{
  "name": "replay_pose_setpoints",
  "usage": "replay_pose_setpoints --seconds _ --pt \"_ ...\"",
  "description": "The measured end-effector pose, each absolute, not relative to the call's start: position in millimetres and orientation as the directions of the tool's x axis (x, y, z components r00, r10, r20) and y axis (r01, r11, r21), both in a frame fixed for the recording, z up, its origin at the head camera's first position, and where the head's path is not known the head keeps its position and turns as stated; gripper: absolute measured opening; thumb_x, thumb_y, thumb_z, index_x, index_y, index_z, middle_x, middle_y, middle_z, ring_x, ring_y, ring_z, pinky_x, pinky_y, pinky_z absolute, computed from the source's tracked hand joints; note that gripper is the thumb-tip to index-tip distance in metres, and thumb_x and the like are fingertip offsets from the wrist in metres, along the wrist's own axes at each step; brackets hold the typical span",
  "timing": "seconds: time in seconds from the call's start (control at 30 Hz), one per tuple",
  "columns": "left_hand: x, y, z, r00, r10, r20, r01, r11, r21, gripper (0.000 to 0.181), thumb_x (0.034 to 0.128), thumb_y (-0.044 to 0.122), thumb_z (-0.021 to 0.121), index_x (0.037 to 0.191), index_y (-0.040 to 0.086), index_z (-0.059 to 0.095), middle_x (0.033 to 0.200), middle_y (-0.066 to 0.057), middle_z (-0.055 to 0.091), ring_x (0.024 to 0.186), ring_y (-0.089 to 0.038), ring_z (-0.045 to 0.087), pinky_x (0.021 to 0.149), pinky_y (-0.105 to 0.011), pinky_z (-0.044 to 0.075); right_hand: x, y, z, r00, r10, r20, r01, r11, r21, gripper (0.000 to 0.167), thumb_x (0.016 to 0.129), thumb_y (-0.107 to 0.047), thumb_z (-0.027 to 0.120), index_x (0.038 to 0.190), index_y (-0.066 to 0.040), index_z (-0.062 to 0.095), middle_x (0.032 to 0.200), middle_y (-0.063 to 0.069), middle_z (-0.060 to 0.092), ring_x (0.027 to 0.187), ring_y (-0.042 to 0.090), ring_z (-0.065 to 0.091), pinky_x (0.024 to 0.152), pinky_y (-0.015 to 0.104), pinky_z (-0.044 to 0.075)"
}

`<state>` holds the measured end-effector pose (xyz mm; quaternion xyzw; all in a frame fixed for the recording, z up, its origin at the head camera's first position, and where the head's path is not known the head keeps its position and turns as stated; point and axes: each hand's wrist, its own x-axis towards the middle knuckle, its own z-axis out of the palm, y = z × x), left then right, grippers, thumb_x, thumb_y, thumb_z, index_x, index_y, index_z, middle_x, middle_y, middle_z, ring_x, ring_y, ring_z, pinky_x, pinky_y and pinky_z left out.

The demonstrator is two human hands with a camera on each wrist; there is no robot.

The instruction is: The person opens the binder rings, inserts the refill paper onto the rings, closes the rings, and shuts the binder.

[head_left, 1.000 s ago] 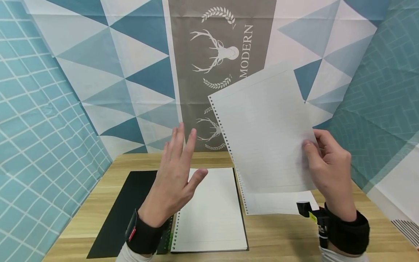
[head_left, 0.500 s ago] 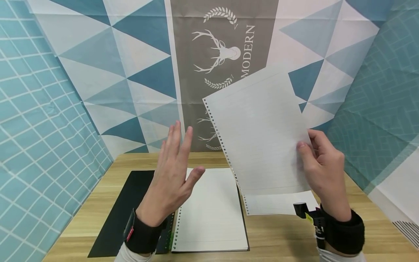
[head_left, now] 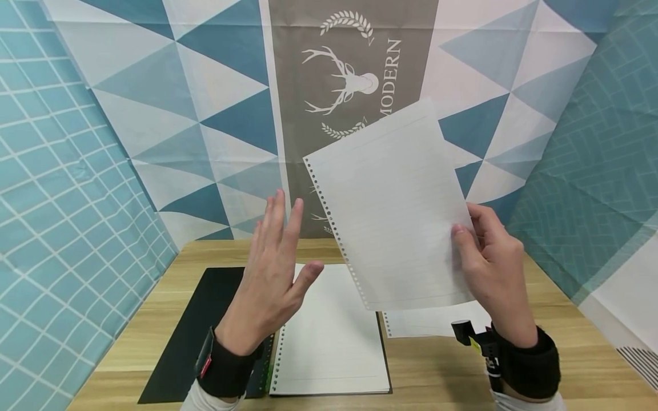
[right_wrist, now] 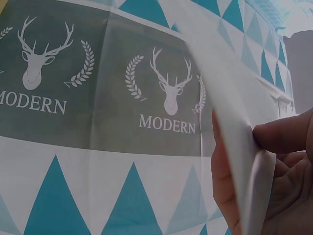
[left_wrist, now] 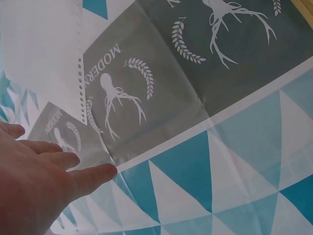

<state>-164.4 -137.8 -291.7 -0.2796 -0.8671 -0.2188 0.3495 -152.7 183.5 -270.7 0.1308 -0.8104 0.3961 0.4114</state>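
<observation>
A loose sheet of lined paper (head_left: 390, 211) with a row of punched holes down its left edge is held up, tilted, above the table. My right hand (head_left: 496, 268) pinches its right edge between thumb and fingers, and the right wrist view shows the paper (right_wrist: 230, 107) edge-on in that grip. My left hand (head_left: 269, 274) is raised with straight, spread fingers, apart from the sheet and holding nothing. Below it lies an open ring-bound notebook (head_left: 334, 348), its black cover (head_left: 190, 342) folded out to the left. The left hand hides part of its spine.
A second punched sheet (head_left: 437, 322) lies on the wooden table (head_left: 432, 371) to the right of the notebook, partly covered by the raised one. Patterned wall coverings (head_left: 226, 103) stand behind the table and on both sides.
My right hand has moved left with the sheet, bringing its lower left corner over the notebook. More of the backdrop shows on the right. The left hand shifted slightly left, then stayed put.
</observation>
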Motion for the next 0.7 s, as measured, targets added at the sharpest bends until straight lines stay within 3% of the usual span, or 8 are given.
replay_pose_setpoints --seconds 0.2,0.43,0.53,0.7 --pt "-165.2 -136.8 -292.4 -0.607 0.333 0.722 0.634 0.750 0.187 0.085 0.1007 0.073 0.017 0.166 0.019 0.005 0.174 -0.008 -0.003 0.162 -0.031 0.001 0.123 -0.069 0.014 -154.1 183.0 -273.0 -0.604 0.105 0.790 -0.555 0.657 -0.511 0.029 0.099 0.000 0.059 0.128 0.004 0.061 0.112 0.025 0.072 0.087 -0.014 0.056 0.085 -0.001 0.042" --pt "-164.9 -135.7 -292.9 -0.616 0.335 0.713 0.632 0.751 0.194 0.086 0.1001 0.074 0.016 0.166 0.019 0.004 0.174 -0.007 -0.005 0.161 -0.032 0.001 0.123 -0.069 0.013 -153.3 183.4 -273.3 -0.614 0.132 0.778 -0.525 0.667 -0.528 0.016 0.099 0.000 0.057 0.113 0.005 0.063 0.090 0.020 0.072 0.069 -0.003 0.051 0.062 0.012 0.039" --pt "-165.5 -134.9 -293.2 -0.615 0.336 0.713 0.633 0.750 0.192 0.087 0.1000 0.074 0.016 0.166 0.019 0.003 0.173 -0.008 -0.005 0.161 -0.034 0.001 0.122 -0.070 0.014 -153.5 183.9 -273.3 -0.607 0.122 0.785 -0.534 0.669 -0.517 0.012 0.099 0.000 0.055 0.108 0.005 0.062 0.088 0.019 0.072 0.065 -0.003 0.049 0.059 0.014 0.037" --pt "-166.2 -132.4 -293.7 -0.616 0.338 0.711 0.632 0.751 0.190 0.087 0.0998 0.074 0.015 0.166 0.018 0.003 0.173 -0.009 -0.005 0.161 -0.035 0.002 0.121 -0.071 0.015 -154.0 183.7 -272.7 -0.607 0.116 0.786 -0.553 0.649 -0.523 0.009 0.099 0.002 0.054 0.103 0.007 0.060 0.102 0.023 0.074 0.075 -0.014 0.055 0.071 0.002 0.040"
